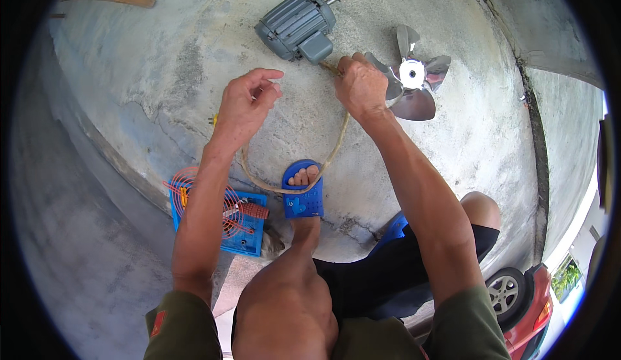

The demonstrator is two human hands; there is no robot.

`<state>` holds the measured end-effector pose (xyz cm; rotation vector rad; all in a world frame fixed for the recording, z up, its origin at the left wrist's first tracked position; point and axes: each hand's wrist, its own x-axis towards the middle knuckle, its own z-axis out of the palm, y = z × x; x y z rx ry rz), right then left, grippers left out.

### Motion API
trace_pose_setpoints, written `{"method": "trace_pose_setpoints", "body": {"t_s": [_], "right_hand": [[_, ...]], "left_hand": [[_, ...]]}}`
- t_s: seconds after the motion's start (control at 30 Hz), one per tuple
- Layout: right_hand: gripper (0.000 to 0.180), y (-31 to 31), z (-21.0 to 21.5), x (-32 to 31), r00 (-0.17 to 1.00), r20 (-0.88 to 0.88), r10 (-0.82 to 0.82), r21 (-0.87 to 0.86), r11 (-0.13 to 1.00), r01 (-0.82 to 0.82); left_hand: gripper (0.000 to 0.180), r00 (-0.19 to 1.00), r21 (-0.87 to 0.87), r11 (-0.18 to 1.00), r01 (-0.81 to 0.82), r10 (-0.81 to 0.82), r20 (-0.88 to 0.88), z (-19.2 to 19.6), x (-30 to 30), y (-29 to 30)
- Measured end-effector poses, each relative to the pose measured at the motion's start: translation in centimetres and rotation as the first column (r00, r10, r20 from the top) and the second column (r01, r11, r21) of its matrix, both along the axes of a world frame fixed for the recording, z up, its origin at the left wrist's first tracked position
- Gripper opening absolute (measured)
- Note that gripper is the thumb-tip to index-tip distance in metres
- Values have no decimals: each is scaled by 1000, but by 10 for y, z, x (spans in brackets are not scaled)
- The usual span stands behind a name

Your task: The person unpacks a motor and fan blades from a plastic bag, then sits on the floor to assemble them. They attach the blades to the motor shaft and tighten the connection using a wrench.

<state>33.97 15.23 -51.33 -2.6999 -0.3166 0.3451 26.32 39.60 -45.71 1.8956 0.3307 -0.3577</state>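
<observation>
While the person crouches over the concrete floor (162,56), the scene reads as follows.

Cord: a tan cord (336,150) runs from the grey electric motor (297,25) down toward the person, loops by the blue sandal (303,192), then climbs back toward the left hand.
Long axis: the upper stretch lies roughly away-and-toward the person, from motor to foot.
Right hand: the right hand (360,87) is closed around the cord just below the motor, the nearer hand to it.
Left hand: the left hand (246,104) is half curled, fingers loosely bent, apparently pinching the cord's other end; the contact itself is hard to make out.
Motor: ahead of both hands, slightly left of the right one.
Fan blade: a metal fan blade (414,75) lies just right of the right hand.
Box: a blue box of wire (223,214) sits beside the left forearm.
</observation>
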Motion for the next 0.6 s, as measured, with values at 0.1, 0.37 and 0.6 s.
{"method": "trace_pose_setpoints", "body": {"t_s": [0.1, 0.37, 0.6], "right_hand": [[15, 0, -2, -5, 1000, 14, -13, 36, 999, 12], [17, 6, -4, -21, 996, -56, -67, 109, 991, 73], [21, 9, -18, -26, 976, -208, -66, 111, 990, 90]], "left_hand": [[35, 971, 129, 975, -183, 158, 179, 27, 38, 6], [53, 923, 460, 887, -33, -149, 355, 18, 98, 4], [58, 949, 546, 836, 52, -212, 235, 28, 109, 1]]}}
